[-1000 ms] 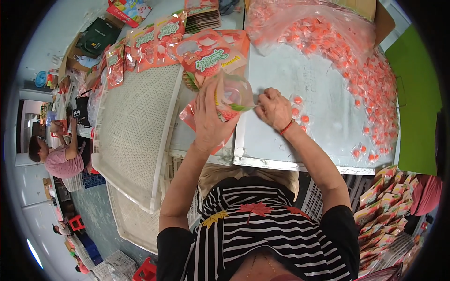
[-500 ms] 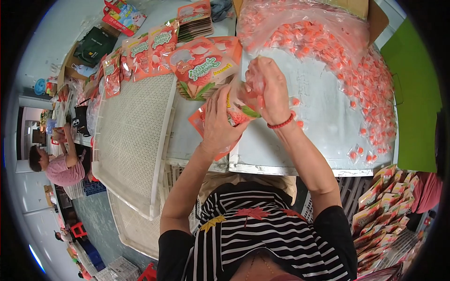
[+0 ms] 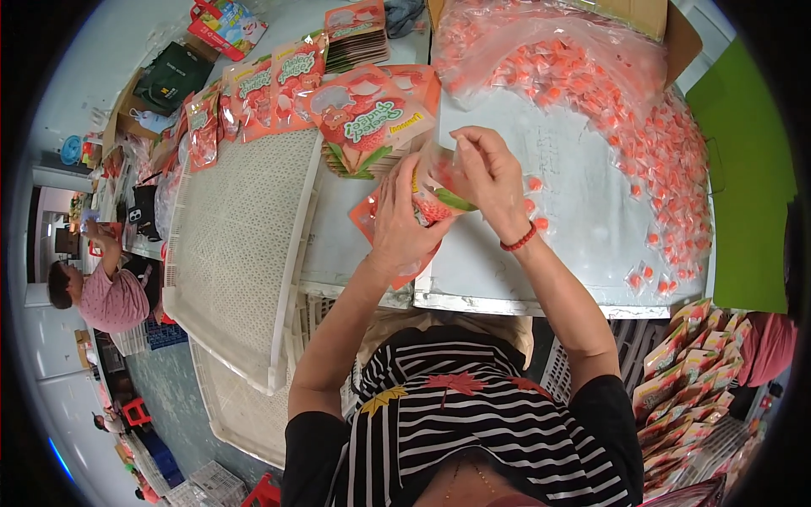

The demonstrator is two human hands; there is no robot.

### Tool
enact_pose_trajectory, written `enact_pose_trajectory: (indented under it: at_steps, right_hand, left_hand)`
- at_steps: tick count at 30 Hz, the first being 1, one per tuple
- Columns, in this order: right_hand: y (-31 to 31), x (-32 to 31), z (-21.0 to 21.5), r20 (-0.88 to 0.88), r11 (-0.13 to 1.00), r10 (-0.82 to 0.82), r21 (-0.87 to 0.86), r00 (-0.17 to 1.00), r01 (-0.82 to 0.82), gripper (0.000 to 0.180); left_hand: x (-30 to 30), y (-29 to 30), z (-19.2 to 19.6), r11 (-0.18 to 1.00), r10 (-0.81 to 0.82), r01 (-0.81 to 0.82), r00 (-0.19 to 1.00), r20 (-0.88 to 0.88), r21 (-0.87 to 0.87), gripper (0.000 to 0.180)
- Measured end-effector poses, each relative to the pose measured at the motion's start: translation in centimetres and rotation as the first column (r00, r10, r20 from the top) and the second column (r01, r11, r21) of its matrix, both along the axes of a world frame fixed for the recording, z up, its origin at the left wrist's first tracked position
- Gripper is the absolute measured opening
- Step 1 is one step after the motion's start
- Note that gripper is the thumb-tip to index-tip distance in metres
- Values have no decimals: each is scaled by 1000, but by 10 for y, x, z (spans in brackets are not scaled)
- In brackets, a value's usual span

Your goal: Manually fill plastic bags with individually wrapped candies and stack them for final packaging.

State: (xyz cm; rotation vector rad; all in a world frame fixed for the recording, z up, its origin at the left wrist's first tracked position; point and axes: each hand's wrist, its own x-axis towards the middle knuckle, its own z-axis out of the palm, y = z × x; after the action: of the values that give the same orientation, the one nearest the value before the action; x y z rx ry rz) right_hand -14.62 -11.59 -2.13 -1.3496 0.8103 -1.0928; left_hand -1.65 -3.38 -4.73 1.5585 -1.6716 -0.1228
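Observation:
My left hand (image 3: 397, 221) is wrapped round a pink and orange pouch (image 3: 438, 203) with fruit printed on it, its open mouth facing right. At that mouth is my right hand (image 3: 496, 179), a red bead bracelet on its wrist. Its fingers are curled with the thumb against them; what they hold, if anything, is hidden. Pink wrapped sweets show dimly at the pouch's mouth. A few loose wrapped sweets (image 3: 534, 182) lie right of my right hand. Just beyond my left hand sits a stack of flat pouches (image 3: 372, 114).
A large heap of wrapped sweets (image 3: 667, 169) spreads along the table's right side from a clear plastic bag (image 3: 574, 42). White perforated trays (image 3: 241, 220) stand at left. Pouches fill a crate (image 3: 688, 363) at lower right. Another person (image 3: 114, 296) sits far left.
My right hand has turned and lowered at the pouch's mouth; the sweets seen in its grasp before no longer show there. My left hand keeps its hold on the pouch.

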Motion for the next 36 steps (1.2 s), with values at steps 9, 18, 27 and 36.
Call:
enact_pose_trajectory:
  at_steps: [9,18,27,36]
  right_hand:
    - [-7,11,20,-238,988,3,-148,971,-39,31]
    - [5,2,21,-324,750,-159,-654,933,-99,35]
    - [12,-19,14,-176,895,-22,-443,984,-59,22]
    - [40,-128,-70,-814,836,-460,-532,355,-136,82]
  left_hand:
    - [-9,0,-5,996,-84,82,994,70,33,94]
    - [-4,-2,-10,999,-36,36,999,-20,10,101]
    - [-6,-7,4,999,13,3,934,-357,45,98]
    - [23,12,4,977,158,-195,930,-332,-81,110]
